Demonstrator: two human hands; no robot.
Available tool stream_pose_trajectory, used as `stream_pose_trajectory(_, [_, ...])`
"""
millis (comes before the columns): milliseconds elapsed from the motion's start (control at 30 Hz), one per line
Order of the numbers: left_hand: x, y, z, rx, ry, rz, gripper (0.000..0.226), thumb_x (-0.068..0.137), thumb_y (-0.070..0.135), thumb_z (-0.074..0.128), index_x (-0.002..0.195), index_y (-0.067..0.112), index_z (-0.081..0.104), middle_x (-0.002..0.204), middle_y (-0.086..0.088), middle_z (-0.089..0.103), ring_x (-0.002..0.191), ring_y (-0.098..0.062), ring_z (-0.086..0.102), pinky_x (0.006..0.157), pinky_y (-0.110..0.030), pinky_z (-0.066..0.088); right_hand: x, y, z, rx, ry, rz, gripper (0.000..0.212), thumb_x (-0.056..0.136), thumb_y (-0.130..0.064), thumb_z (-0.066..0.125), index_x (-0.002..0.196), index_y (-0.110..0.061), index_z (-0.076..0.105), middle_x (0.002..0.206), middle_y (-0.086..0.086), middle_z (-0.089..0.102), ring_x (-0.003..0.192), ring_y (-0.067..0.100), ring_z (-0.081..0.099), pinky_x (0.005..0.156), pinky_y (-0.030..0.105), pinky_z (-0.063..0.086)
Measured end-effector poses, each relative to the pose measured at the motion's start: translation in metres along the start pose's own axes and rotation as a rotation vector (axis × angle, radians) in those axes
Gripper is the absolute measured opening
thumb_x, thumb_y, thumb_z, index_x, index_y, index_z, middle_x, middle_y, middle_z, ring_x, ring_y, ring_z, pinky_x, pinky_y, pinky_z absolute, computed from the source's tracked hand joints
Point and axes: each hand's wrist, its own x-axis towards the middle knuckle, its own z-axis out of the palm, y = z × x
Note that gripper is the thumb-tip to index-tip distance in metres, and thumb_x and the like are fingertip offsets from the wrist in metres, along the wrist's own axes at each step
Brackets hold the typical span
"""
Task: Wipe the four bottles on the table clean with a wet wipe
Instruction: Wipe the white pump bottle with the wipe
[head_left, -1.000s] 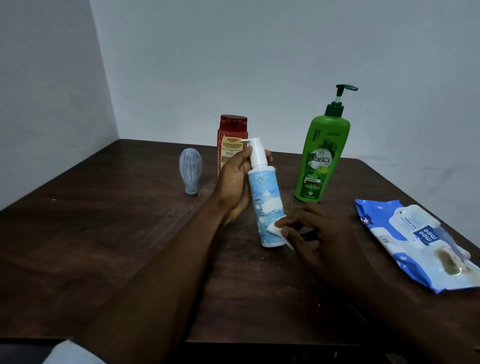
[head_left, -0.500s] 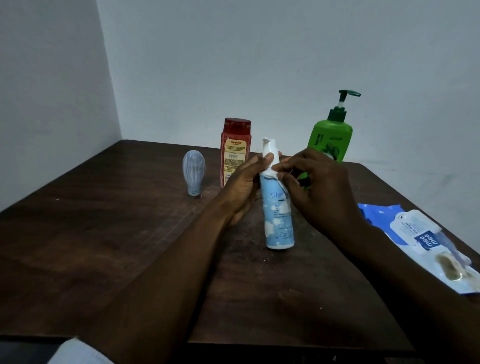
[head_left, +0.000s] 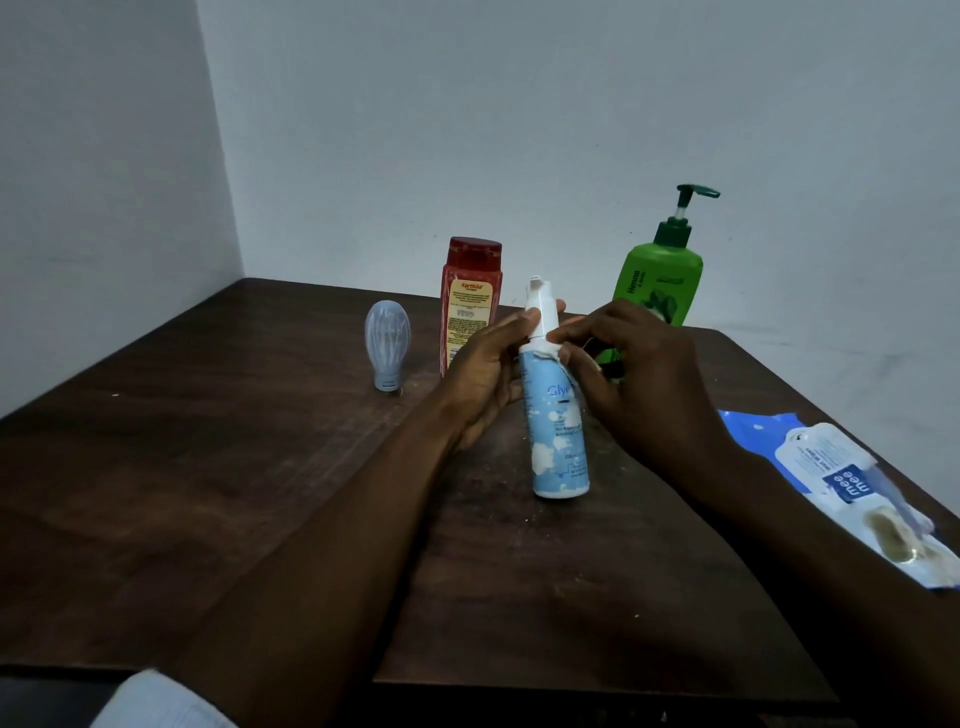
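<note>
Your light-blue pump bottle (head_left: 558, 426) stands near the middle of the table (head_left: 208, 467). Its base is on the wood and its long axis is close to upright, the pump head leaning slightly toward your left. Your left hand (head_left: 483, 379) grips it from the left side, thumb and fingers curled round the white neck. Your right hand (head_left: 639, 379) comes in from the right, its fingertips (head_left: 563, 358) pinching a scrap of wet wipe (head_left: 544, 354) against the shoulder, just under the collar. Most of the wipe is hidden behind the fingers, so how much of it touches is probably little.

The unwiped length of the body lies straight below your right fingers, so the next stroke would likely run down along the axis while the left hand steadies the top.

A second ago your right hand held the wipe low, near the base; it has since climbed to the neck and now covers part of the green pump bottle (head_left: 660, 280). The red bottle (head_left: 470, 306), the small pale-blue bottle (head_left: 387, 345) and the wipes pack (head_left: 841, 478) sit where they were.
</note>
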Motion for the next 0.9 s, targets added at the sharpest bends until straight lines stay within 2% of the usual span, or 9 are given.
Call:
stream_pose_trajectory(100, [0.000,-0.001,0.000,0.037,0.030,-0.002,0.047,0.093,0.033,0.060,0.132,0.006,0.059,0.122,-0.021,0.066,0.109,-0.029,0.064,0.100,-0.047,0.049,-0.004,-0.001,-0.001,0.003,-0.031,-0.055,0.013,0.090,-0.008,0.067,0.100,-0.010,0.075,0.094,0.003,0.064,0.083,0.012,0.061,0.073,0.030,0.053])
stream_pose_trajectory(200, [0.000,-0.001,0.001,0.049,0.006,-0.010,0.035,0.100,0.028,0.053,0.129,0.009,0.060,0.118,-0.011,0.071,0.109,-0.026,0.067,0.098,-0.045,0.051,-0.017,-0.003,-0.002,-0.006,-0.114,-0.113,0.018,0.088,-0.009,0.064,0.101,-0.009,0.076,0.100,0.007,0.065,0.091,0.020,0.064,0.078,0.028,0.051])
stream_pose_trajectory(333, [-0.003,0.001,0.004,0.076,0.006,0.007,0.028,0.101,0.027,0.051,0.123,0.012,0.059,0.122,-0.011,0.070,0.107,-0.027,0.068,0.098,-0.045,0.053,-0.045,-0.005,-0.008,-0.042,-0.240,-0.149,0.023,0.087,-0.002,0.066,0.107,-0.010,0.075,0.103,0.006,0.062,0.089,0.021,0.064,0.075,0.035,0.056])
stream_pose_trajectory(433, [-0.003,0.000,0.005,0.113,0.008,0.008,0.030,0.100,0.029,0.054,0.125,0.013,0.060,0.120,-0.008,0.071,0.106,-0.026,0.068,0.093,-0.042,0.054,-0.065,-0.009,-0.012,-0.052,-0.285,-0.138,0.027,0.087,-0.008,0.062,0.110,-0.014,0.075,0.106,0.004,0.063,0.088,0.020,0.066,0.072,0.036,0.058])
stream_pose_trajectory(600, [-0.003,0.000,0.004,0.144,0.020,-0.001,0.023,0.098,0.031,0.057,0.117,0.019,0.064,0.118,-0.006,0.073,0.108,-0.025,0.067,0.101,-0.047,0.049,-0.089,-0.009,-0.014,-0.045,-0.349,-0.135,0.032,0.080,-0.003,0.069,0.108,-0.016,0.076,0.103,0.003,0.065,0.085,0.016,0.067,0.072,0.021,0.051])
stream_pose_trajectory(733, [-0.003,0.001,0.003,0.156,0.033,-0.016,0.019,0.096,0.032,0.060,0.112,0.021,0.065,0.115,-0.003,0.074,0.105,-0.020,0.068,0.098,-0.046,0.050,-0.098,-0.005,-0.016,-0.008,-0.355,-0.092,0.030,0.082,-0.012,0.066,0.109,-0.022,0.074,0.105,-0.005,0.062,0.086,0.009,0.065,0.069,0.025,0.055])
stream_pose_trajectory(767, [-0.003,0.001,0.004,0.158,0.037,-0.018,0.019,0.095,0.032,0.061,0.111,0.021,0.065,0.115,-0.003,0.074,0.103,-0.019,0.068,0.094,-0.044,0.052,-0.098,-0.005,-0.017,-0.002,-0.345,-0.083,0.027,0.084,-0.015,0.065,0.109,-0.023,0.074,0.105,-0.005,0.061,0.087,0.006,0.063,0.072,0.021,0.054])
stream_pose_trajectory(833, [-0.003,0.001,0.004,0.159,0.049,-0.019,0.019,0.094,0.031,0.063,0.110,0.021,0.065,0.113,-0.003,0.074,0.099,-0.015,0.069,0.087,-0.038,0.055,-0.095,-0.006,-0.015,0.009,-0.293,-0.064,0.022,0.085,-0.014,0.066,0.105,-0.020,0.076,0.100,-0.002,0.064,0.086,0.001,0.058,0.080,0.005,0.044])
stream_pose_trajectory(900, [-0.004,0.001,0.005,0.160,0.065,-0.015,0.019,0.093,0.031,0.064,0.109,0.021,0.065,0.110,-0.002,0.075,0.094,-0.013,0.070,0.082,-0.035,0.056,-0.089,-0.007,-0.011,0.005,-0.242,-0.059,0.020,0.084,-0.010,0.068,0.102,-0.013,0.077,0.096,0.002,0.065,0.087,0.000,0.056,0.084,-0.002,0.036])
